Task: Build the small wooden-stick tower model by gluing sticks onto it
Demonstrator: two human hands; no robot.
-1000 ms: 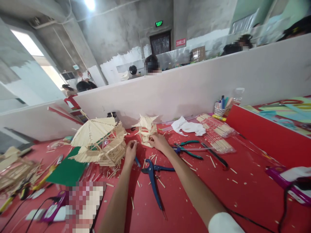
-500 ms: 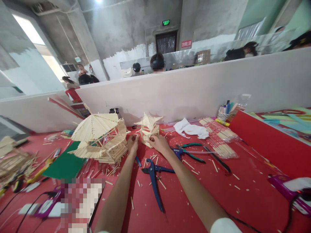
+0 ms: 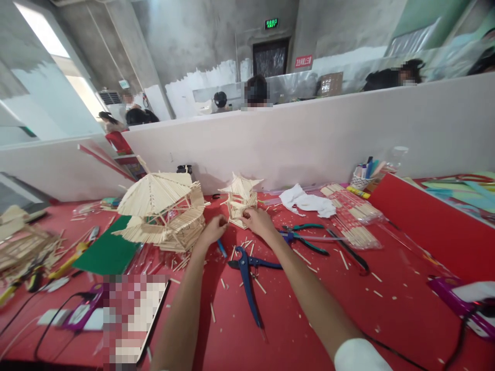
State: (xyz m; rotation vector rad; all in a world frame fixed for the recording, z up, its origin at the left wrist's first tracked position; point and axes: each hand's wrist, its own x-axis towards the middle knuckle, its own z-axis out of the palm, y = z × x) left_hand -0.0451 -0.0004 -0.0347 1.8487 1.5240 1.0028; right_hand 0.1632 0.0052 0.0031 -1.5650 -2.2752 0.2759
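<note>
Pale wood, in thin sticks, sits under the fingers (image 3: 248, 215) of the right hand (image 3: 258, 222), which pinch the lower near side of a small pavilion (image 3: 242, 186) with a pointed, flaring roof. From where I stand, the left hand (image 3: 214, 230) is just to the left of it, thumb and fingertips drawn close together; whether anything thin is caught between them, I can't tell. It looks like close handwork on the little model, the right hand steadying it, and so light a frame would call for a gentle hold and small, careful movements of the free fingers. The pavilion stands upright on the red bench (image 3: 228, 342), touching the right fingers and a little apart from the left ones. Just beyond the left hand, on its outer side, rises a larger pavilion (image 3: 154, 195), with a green sheet (image 3: 110, 252) lying past it. Nearer the person, between the forearms, rests a blue cutter (image 3: 247, 283), its handles spread among scattered stick offcuts. To the right come green-handled pliers (image 3: 316, 249), a crumpled white cloth (image 3: 305, 200) and plastic-wrapped bundles of sticks (image 3: 359, 234). A white partition (image 3: 301, 131) closes off the far side, and behind it shows the dark-haired head (image 3: 256, 90) of someone else.
</note>
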